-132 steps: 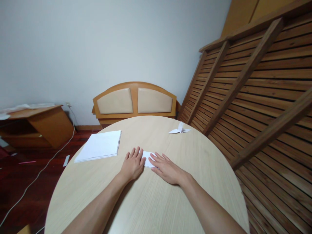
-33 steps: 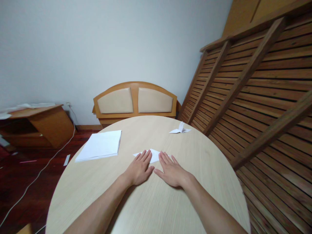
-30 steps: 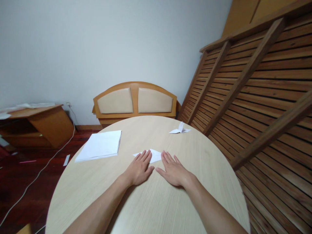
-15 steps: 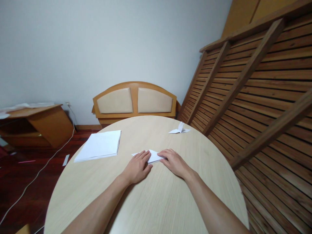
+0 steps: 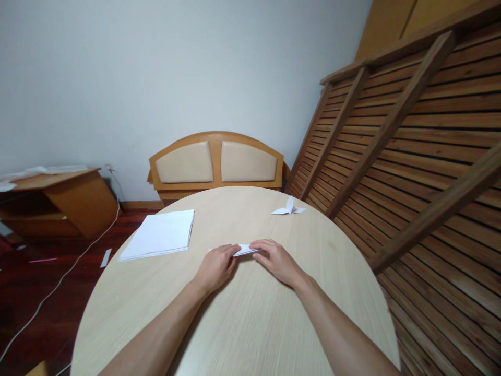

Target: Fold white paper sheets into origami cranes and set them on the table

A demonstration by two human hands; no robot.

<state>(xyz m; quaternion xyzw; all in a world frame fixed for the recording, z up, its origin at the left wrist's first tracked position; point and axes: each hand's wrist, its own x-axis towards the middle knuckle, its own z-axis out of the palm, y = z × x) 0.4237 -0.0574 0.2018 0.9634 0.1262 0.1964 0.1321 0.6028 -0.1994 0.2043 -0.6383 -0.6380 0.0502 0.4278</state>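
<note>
A small piece of folded white paper [image 5: 245, 249] is held between my two hands, just above or on the round table. My left hand [image 5: 217, 265] grips its left part, with the thumb tucked underneath and out of sight. On the right end my right hand [image 5: 275, 259] closes, fingers over the top and thumb at the near edge. The paper is tilted, its near edge showing stacked layers. Much of it is hidden under my fingers. Beyond my right hand stands a folded white paper bird [image 5: 289, 207] with spread wings.
A stack of white paper sheets [image 5: 158, 234] lies at the left of the round wooden table [image 5: 250, 318]. A slatted wooden frame [image 5: 415, 151] leans close on the right. Behind the table stands a padded headboard [image 5: 216, 159]. A white cable [image 5: 74, 263] runs across the floor.
The folded paper has gone from lying flat to being tilted up. My left thumb has moved from the table top to beneath the paper, and both hands now grip it.
</note>
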